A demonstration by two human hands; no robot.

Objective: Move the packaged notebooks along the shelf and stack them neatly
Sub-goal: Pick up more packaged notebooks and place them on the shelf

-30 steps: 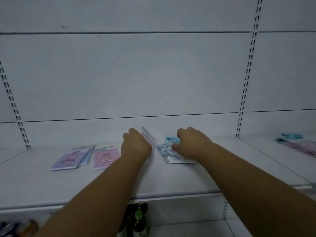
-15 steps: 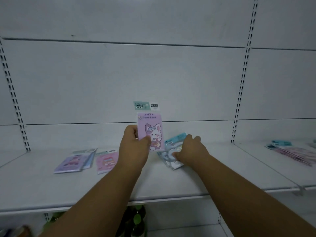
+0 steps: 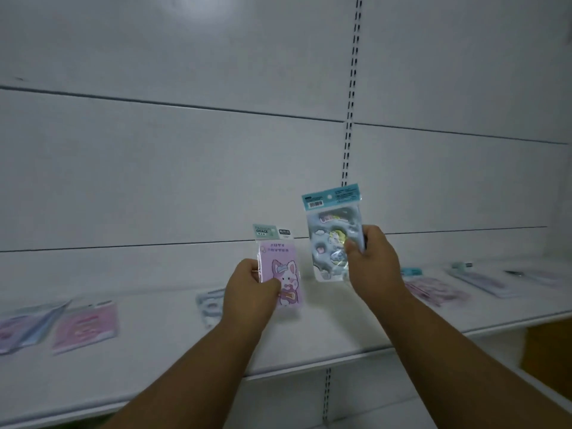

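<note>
Pink packaged notebook (image 3: 280,267) is gripped upright by the left hand (image 3: 247,292); the blue packaged notebook (image 3: 334,233) is pinched by the right hand (image 3: 373,261), both above the shelf (image 3: 309,339).

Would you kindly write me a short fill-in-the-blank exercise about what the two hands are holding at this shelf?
1. The left hand holds the ____ notebook, printed with a cartoon animal.
2. The right hand holds the ____ notebook.
3. Both held notebooks are ____ the shelf, not lying on it.
4. The barcode label sits at the ____ of the right hand's packet.

Missing words: pink; blue; above; top
</note>
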